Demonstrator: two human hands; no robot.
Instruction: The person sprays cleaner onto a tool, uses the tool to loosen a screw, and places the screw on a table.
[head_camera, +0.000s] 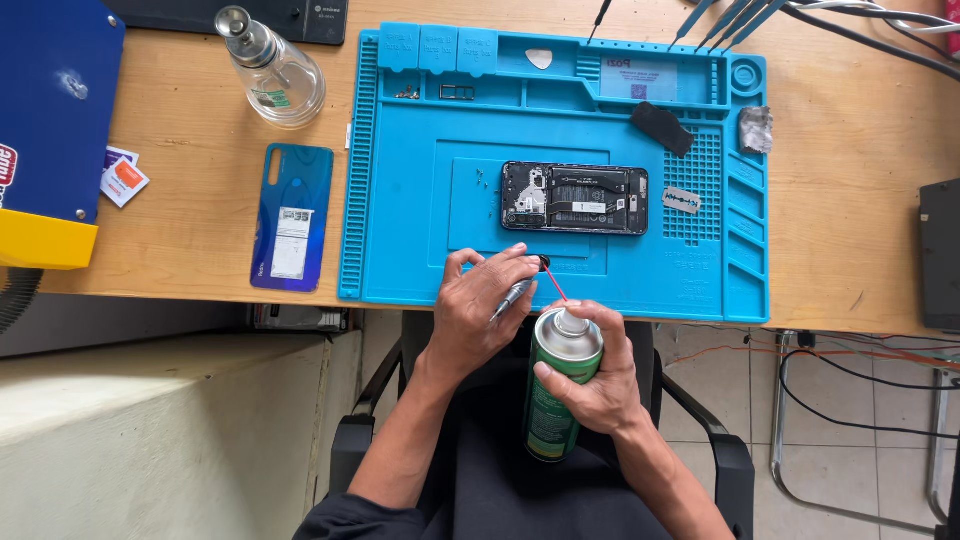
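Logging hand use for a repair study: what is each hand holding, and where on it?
Right hand wraps the green spray can around its upper body. Left hand pinches a slim metal tool near its tip.

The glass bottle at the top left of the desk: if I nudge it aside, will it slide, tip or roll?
The glass bottle has a wide round body and narrow neck, so it probably slides rather than tips. It looks nearly empty, so likely light. Being clear glass on bare wooden desk, it is probably fragile, and if knocked over it may roll.
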